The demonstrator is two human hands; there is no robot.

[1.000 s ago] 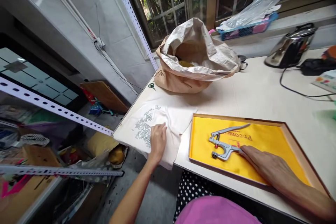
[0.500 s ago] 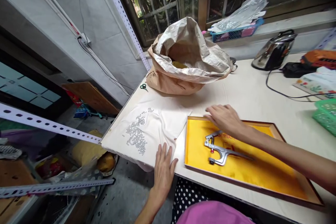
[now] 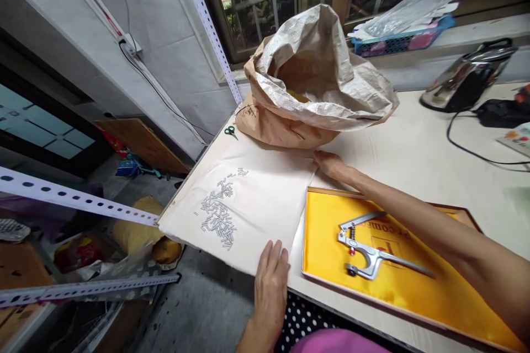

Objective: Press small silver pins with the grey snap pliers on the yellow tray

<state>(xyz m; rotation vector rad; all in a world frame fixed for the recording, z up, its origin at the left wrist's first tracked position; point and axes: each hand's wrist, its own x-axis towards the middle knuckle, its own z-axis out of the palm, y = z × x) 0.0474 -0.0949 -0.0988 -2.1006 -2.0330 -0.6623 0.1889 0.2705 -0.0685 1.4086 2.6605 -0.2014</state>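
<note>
A white cloth (image 3: 256, 204) lies flat on the table's left end with several small metal pins (image 3: 217, 212) scattered on it. My left hand (image 3: 271, 281) lies flat and open on the cloth's near right corner. My right hand (image 3: 331, 164) reaches across to the cloth's far right corner, fingers stretched on it, just in front of a big crumpled paper sack (image 3: 314, 80). Between my arms a wooden tray with a yellow lining (image 3: 414, 287) holds metal snap pliers (image 3: 372, 251).
Small green scissors (image 3: 231, 131) lie left of the sack. An electric kettle (image 3: 466, 74) with a black cord (image 3: 467, 149) stands at the back right. A blue basket (image 3: 397, 41) sits on the window sill. Perforated metal rails (image 3: 74, 198) and clutter fill the floor to the left.
The cloth has been spread flat. My right hand moved from above the tray to the cloth's far corner. My left hand stayed at the near corner.
</note>
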